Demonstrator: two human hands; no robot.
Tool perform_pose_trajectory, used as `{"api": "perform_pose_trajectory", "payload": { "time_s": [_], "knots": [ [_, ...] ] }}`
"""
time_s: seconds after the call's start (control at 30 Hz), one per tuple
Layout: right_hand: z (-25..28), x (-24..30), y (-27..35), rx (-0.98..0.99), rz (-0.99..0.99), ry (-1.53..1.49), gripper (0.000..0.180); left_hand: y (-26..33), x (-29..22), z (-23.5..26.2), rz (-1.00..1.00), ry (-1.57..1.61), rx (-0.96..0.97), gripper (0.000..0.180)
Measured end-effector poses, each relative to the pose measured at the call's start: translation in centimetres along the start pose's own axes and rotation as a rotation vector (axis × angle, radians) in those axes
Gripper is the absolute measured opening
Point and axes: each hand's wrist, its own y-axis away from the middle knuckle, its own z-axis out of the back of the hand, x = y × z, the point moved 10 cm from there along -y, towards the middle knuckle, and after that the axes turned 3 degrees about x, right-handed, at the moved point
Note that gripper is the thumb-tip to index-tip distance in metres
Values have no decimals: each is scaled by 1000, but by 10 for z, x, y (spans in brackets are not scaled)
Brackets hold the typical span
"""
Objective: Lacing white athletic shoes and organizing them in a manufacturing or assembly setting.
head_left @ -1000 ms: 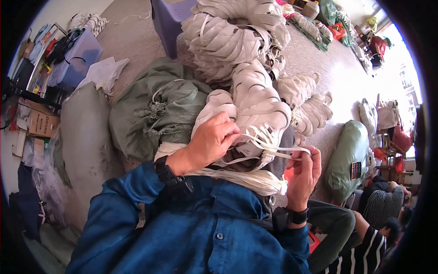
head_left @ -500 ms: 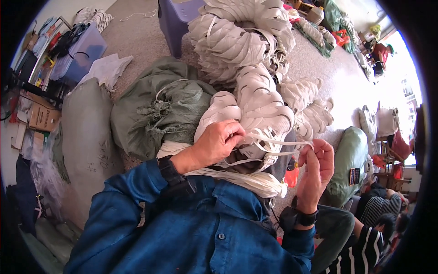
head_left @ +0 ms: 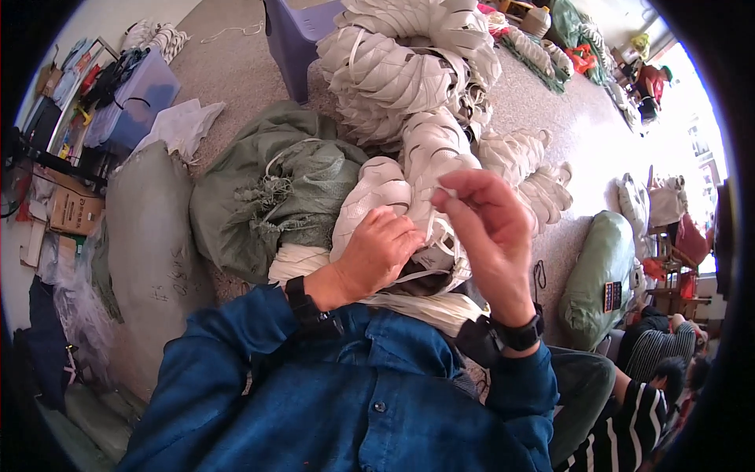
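On my lap lies a string of nested white shoe uppers (head_left: 436,149), with the nearest one facing me, its grey inside partly visible. A white shoelace (head_left: 443,234) runs through its eyelets. My left hand (head_left: 376,256) rests on the near upper's left side, fingers closed on something hidden behind them, most likely at the lace. Raised above the upper's right side, my right hand (head_left: 491,228) pinches the white lace between thumb and forefinger. A bundle of loose white laces (head_left: 432,313) lies across my lap, below both hands.
Further nested uppers (head_left: 393,79) pile up ahead beside a purple stool (head_left: 295,47). A green woven sack (head_left: 307,189) leans at my left, with a long grey sack (head_left: 153,236) beyond it. A green bundle (head_left: 602,275) lies right, near a person in a striped top (head_left: 621,429).
My right hand has moved left and upward over the upper, pinching the lace; the stretched lace span between the hands is gone. My left hand has stayed nearly in place.
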Motion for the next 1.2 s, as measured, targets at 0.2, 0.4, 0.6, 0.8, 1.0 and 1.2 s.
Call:
{"api": "perform_pose_trajectory", "payload": {
  "time_s": [0.2, 0.4, 0.6, 0.8, 1.0, 1.2],
  "knots": [
    [-9, 6, -6, 51, 73, 304, 27, 13, 3, -5, 21, -115, 19, 20],
    [9, 4, 31, -52, 197, 707, 21, 14, 10, -5, 72, -40, -49, 19],
    [-10, -22, 69, -19, 205, 937, 16, 16, 19, -5, 130, 144, -95, 13],
    [-19, -45, 62, -48, 193, 1036, 14, 14, 20, -4, 172, 218, -97, 12],
    [13, -31, 114, 113, 63, 1022, 11, 16, 25, 0, 208, 250, -97, 12],
    [26, -50, 132, 82, -93, 832, 9, 12, 50, -16, 607, 594, 66, 20]
  ]
}}
